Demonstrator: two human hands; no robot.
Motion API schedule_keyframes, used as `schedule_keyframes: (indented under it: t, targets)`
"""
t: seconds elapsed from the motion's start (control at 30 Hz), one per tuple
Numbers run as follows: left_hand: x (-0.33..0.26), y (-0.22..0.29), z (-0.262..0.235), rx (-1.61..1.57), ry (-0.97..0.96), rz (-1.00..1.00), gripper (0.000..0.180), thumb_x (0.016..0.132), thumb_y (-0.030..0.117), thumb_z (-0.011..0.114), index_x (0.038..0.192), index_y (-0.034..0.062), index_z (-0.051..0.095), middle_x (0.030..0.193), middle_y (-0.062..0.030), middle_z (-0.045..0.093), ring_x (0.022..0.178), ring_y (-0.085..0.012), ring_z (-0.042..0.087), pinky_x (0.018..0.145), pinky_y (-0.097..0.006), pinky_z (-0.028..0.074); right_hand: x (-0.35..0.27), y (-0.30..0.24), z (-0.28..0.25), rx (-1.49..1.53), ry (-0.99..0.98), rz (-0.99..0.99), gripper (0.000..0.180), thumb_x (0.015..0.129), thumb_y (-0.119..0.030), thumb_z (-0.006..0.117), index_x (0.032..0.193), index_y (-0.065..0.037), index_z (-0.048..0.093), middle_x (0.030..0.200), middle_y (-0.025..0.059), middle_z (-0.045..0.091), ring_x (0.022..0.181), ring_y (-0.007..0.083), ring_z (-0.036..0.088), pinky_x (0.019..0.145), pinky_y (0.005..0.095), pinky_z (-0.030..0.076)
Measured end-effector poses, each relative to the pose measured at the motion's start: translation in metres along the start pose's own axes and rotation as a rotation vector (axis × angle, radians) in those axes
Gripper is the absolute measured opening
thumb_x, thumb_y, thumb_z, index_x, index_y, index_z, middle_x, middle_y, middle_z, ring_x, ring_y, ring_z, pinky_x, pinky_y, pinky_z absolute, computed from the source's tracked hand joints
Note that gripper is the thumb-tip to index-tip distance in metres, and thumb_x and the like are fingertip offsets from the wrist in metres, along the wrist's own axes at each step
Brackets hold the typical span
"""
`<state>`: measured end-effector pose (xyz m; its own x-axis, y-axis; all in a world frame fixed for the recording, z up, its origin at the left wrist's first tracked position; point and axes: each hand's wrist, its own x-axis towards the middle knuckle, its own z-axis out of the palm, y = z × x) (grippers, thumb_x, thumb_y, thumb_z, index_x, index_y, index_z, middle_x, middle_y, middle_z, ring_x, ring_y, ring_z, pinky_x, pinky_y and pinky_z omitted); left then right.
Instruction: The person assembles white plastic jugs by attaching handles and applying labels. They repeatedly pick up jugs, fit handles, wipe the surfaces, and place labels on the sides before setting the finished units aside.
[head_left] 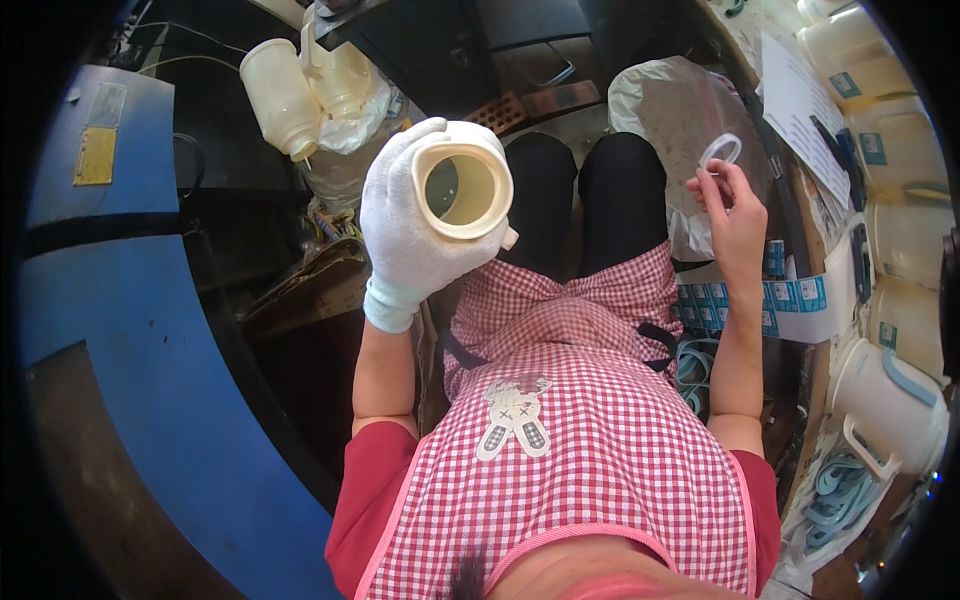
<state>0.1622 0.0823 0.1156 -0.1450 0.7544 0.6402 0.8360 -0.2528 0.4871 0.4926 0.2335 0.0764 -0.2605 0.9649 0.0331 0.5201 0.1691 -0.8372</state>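
A cream plastic jug [482, 195] is held up over my lap, its round mouth facing me and a short spout-like lip on one side. My left hand [402, 225], in a white knit glove with a pale blue cuff, wraps round its left side. The lower part of the jug is hidden behind the mouth and the glove. Off to the right, my bare right hand [735, 208] pinches a thin whitish ring [738, 146] between thumb and fingers, apart from the jug.
Cream jugs [278, 98] lie on a bag at far left. More jugs [885, 400] line the right bench, beside pale blue strips [845, 495], a sticker strip [798, 295] and paper [800, 115]. A clear plastic bag [640, 85] opens beyond my knees. A blue cabinet [110, 300] stands left.
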Motion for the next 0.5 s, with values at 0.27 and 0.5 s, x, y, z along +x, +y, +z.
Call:
schedule_keyframes:
  t: [0.27, 0.5]
  targets:
    - [-0.012, 0.012, -0.007, 0.041, -0.022, 0.057, 0.079, 0.062, 0.029, 0.098, 0.131, 0.0102, 0.064, 0.132, -0.0109, 0.068, 0.119, -0.0316, 0.067, 0.106, -0.043, 0.052, -0.030, -0.118, 0.057, 0.965, -0.519, -0.403, 0.033, 0.102, -0.008, 0.068, 0.135, -0.001, 0.063, 0.138, 0.0157, 0.067, 0.113, 0.0228, 0.073, 0.093, 0.0350, 0.060]
    - [-0.029, 0.019, -0.002, -0.058, -0.103, 0.018, 0.086, 0.065, 0.028, 0.099, 0.140, 0.0105, 0.060, 0.136, -0.0104, 0.065, 0.125, -0.0310, 0.064, 0.108, -0.043, 0.050, -0.042, -0.136, 0.086, 0.043, -0.417, -0.834, 0.040, 0.090, 0.003, 0.067, 0.129, -0.006, 0.068, 0.120, 0.0145, 0.071, 0.096, 0.0282, 0.076, 0.075, 0.0334, 0.063]
